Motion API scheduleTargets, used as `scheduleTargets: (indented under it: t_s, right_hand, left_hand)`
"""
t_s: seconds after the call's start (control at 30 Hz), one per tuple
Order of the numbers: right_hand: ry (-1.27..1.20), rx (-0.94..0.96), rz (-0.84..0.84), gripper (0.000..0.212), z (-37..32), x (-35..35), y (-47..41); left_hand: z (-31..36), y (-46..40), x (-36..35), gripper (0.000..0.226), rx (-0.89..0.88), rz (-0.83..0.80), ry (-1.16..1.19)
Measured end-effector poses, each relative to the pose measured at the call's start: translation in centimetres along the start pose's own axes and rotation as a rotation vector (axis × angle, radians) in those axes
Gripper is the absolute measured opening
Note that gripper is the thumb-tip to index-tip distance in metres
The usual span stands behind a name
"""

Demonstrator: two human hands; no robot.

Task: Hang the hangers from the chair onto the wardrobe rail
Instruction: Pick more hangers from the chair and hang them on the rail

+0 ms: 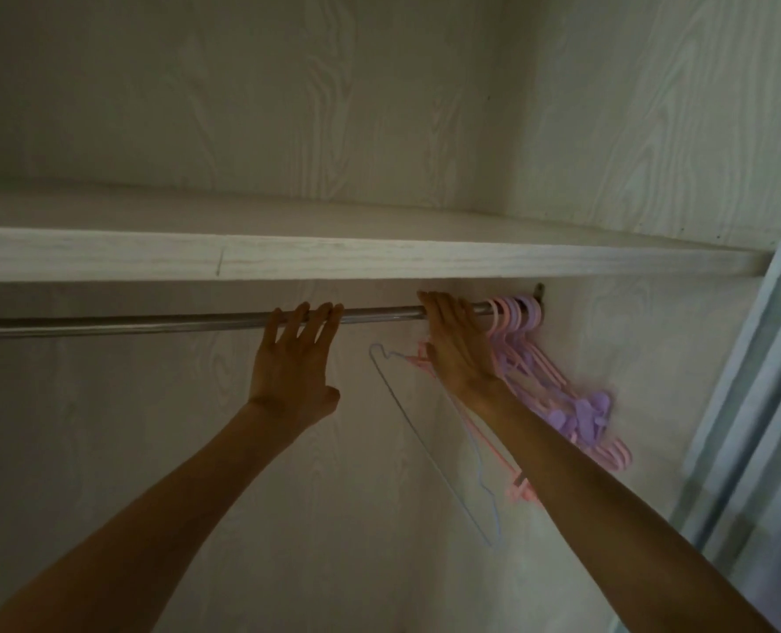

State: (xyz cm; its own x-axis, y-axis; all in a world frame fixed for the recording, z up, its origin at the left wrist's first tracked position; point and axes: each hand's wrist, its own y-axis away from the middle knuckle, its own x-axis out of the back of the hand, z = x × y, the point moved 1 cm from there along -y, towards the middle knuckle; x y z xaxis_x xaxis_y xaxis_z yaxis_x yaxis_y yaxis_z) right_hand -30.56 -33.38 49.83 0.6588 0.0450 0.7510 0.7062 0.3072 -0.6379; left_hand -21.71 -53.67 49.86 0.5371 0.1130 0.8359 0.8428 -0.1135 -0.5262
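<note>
Overhead, the left hand (293,372) rests straight fingers on the wardrobe rail (151,323). The right hand (459,344) curls over it beside pink and purple hangers (523,322) bunched at the rail's right end; a wire hanger (425,443) dangles below. No writing shows.

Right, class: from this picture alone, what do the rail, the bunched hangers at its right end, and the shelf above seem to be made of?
The round silver rail looks like polished metal: a bright highlight runs along it. The bunched pink and purple hangers look like matt moulded plastic, thick and pastel. The pale shelf board shows wood grain, though whether solid wood or printed laminate cannot be told.
</note>
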Motion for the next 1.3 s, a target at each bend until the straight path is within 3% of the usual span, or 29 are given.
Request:
scheduleTargets:
  t_s: [0.07,0.27,0.57,0.7,0.83,0.93,1.07,1.3]
  right_hand:
    - [-0.006,-0.007,0.026,0.077,1.1,0.6,0.4]
    - [0.201,-0.113,0.042,0.084,6.2,0.2,1.4]
    - [0.138,-0.085,0.057,0.078,7.6,0.9,2.0]
    - [0.044,-0.08,0.079,0.064,6.4,3.1,4.0]
    - [-0.118,-0.106,0.017,0.029,4.7,6.7,8.6]
    - [-0.254,-0.221,-0.018,0.02,3.9,8.9,13.3]
    - [-0.338,-0.436,-0.168,0.017,3.4,10.7,21.0]
    - [-0.446,-0.787,-0.373,0.017,4.8,12.9,37.6]
  left_hand:
    - [0.0,0.0,-0.4,0.103,0.004,0.003,-0.006]
    - [0.2,-0.1,-0.6,0.11,0.014,-0.019,-0.015]
    - [0.6,0.0,0.1,0.113,0.04,-0.113,0.002]
    - [1.2,0.4,1.5,0.099,0.063,-0.13,0.114]
    - [3.9,3.6,2.9,0.073,0.052,-0.002,0.344]
    - [6.1,7.0,3.5,0.047,0.024,-0.045,0.59]
    - [9.3,11.7,3.6,0.022,-0.036,-0.181,0.714]
    - [18.2,19.9,2.6,0.021,-0.171,-0.426,0.847]
